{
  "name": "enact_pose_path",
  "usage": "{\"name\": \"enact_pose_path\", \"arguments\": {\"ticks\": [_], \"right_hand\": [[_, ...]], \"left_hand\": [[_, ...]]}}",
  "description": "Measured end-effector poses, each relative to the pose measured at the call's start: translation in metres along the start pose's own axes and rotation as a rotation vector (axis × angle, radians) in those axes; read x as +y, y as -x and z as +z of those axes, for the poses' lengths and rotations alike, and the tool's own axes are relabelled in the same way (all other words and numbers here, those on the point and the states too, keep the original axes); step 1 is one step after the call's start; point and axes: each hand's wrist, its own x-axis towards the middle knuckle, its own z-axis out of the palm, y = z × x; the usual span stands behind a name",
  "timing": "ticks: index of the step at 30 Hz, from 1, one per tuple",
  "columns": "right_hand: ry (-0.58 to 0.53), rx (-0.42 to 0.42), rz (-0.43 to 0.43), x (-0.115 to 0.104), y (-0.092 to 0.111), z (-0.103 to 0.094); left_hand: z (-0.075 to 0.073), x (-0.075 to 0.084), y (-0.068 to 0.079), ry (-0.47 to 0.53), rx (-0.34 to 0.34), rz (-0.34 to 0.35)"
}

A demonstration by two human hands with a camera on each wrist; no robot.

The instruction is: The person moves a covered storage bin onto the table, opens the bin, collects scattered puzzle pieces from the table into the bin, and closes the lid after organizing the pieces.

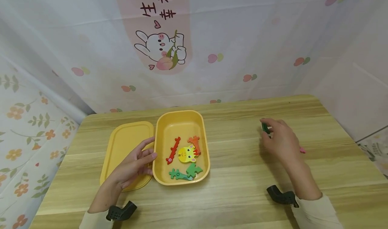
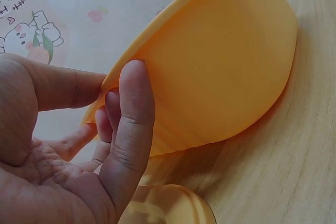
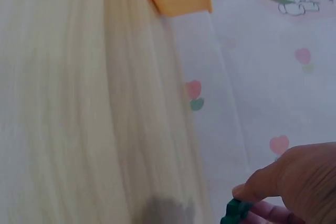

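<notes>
My left hand (image 1: 134,165) holds the near-left side of a yellow plastic box (image 1: 207,155), thumb at the rim and fingers against the outer wall (image 2: 220,61). Inside lie a red strip-shaped puzzle piece (image 1: 173,151), a yellow giraffe-head piece (image 1: 187,154), an orange piece (image 1: 194,140) and green pieces (image 1: 194,170). Over the right part of the table, my right hand (image 1: 280,138) pinches a small dark green piece (image 3: 234,211) between thumb and fingers. Much of that piece is hidden by the hand.
A yellow lid (image 1: 130,138) lies flat left of the box, partly under my left hand. A pink piece (image 1: 302,150) shows on the wooden table (image 1: 236,188) beside my right wrist. A printed cloth (image 1: 242,37) hangs behind the table's back edge.
</notes>
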Motion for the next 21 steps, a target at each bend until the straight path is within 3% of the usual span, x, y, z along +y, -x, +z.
{"name": "enact_pose_path", "arguments": {"ticks": [9, 21], "right_hand": [[-0.117, -0.025, -0.019, -0.016, -0.005, -0.002], [-0.373, -0.174, -0.026, -0.044, -0.014, -0.003]], "left_hand": [[-0.001, 0.001, 0.001, -0.013, 0.005, 0.001], [0.000, 0.002, 0.001, -0.017, -0.002, -0.006]]}}
